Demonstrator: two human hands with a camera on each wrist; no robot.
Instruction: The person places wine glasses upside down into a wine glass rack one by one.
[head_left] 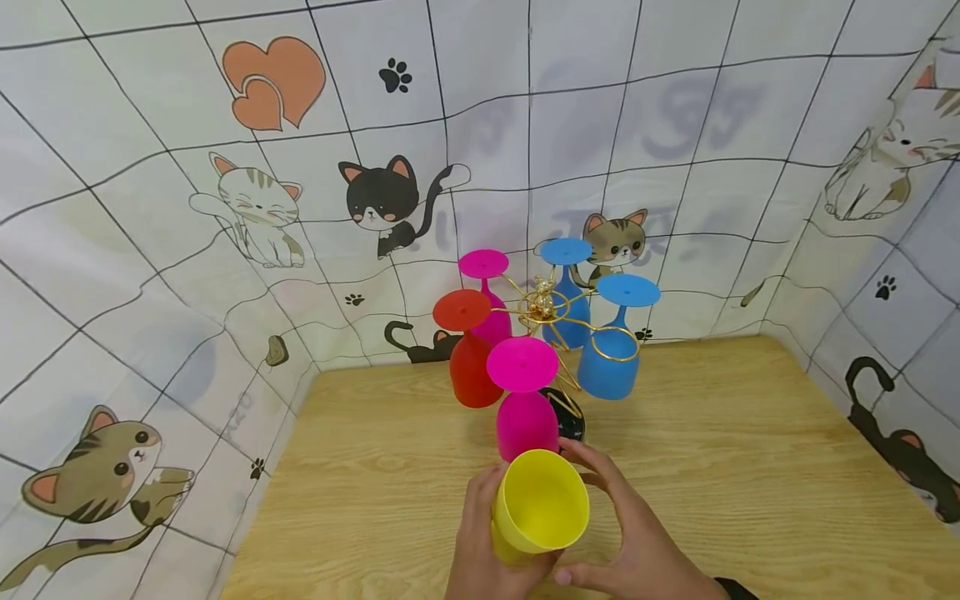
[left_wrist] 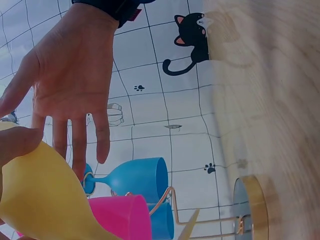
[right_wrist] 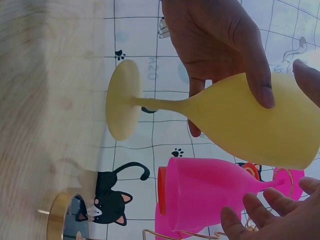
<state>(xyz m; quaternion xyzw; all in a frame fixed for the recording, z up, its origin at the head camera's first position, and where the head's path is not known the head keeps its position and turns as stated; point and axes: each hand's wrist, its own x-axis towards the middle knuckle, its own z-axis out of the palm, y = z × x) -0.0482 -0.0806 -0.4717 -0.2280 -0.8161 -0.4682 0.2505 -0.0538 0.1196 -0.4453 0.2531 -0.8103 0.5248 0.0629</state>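
Note:
A yellow plastic goblet [head_left: 542,502] is upright in front of me, bowl mouth upward. My left hand [head_left: 480,533] grips its bowl, the thumb lying across the side in the right wrist view, where the yellow stem and round foot show below. At the bowl's other side, my right hand [head_left: 637,533] has its fingers spread and extended, its palm facing the camera in the left wrist view. Just beyond the yellow bowl, a magenta goblet [head_left: 527,425] hangs upside down on a gold wire rack [head_left: 546,308].
Also upside down on the rack are a red goblet [head_left: 474,371], another magenta goblet [head_left: 491,321] and two blue goblets [head_left: 609,367]. The rack's round dark base [head_left: 572,419] stands on the wooden table [head_left: 360,483]. Cat-printed white sheeting [head_left: 495,125] encloses the back and sides.

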